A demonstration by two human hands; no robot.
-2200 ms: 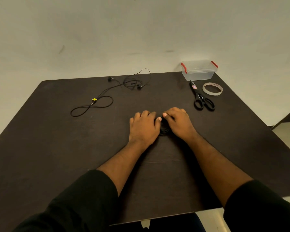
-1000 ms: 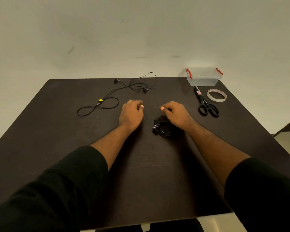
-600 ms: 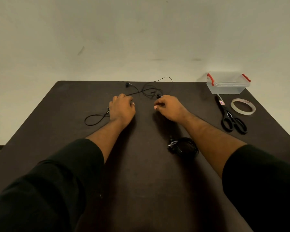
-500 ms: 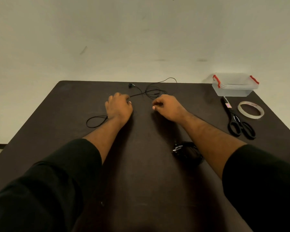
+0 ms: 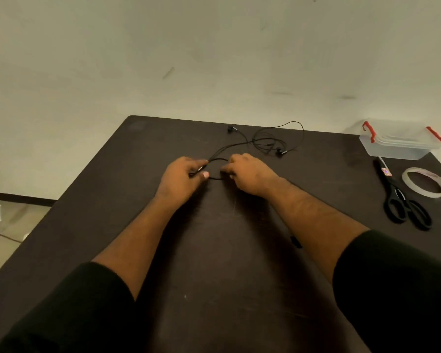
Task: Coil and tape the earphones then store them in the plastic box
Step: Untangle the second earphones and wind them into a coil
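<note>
Two hands at work, as I read my feed: both on the loose earphones.
Left hand [image 5: 180, 178]: fingers curled on the plug end of the earphones' cable [image 5: 215, 161]; a moment ago it lay further left, over the cable's loop.
Right hand [image 5: 248, 173]: pinching the same cable just beside the left; before, it sat apart from it.
Earphones [image 5: 265, 142]: black, uncoiled, buds and tangle at the table's far edge, cable running back to my hands; the loop that lay left of the left hand is now drawn in between both.
Coiled earphones [image 5: 295, 242]: earlier in plain sight near the right forearm, now only a small black bit shows beside it.
Plastic box [image 5: 400, 142]: clear, red latches, far right corner, lid on.
Scissors [image 5: 402, 200]: black, near the box.
Tape roll [image 5: 425, 182]: flat, right of the scissors.
Table [image 5: 112, 200]: dark top.
</note>
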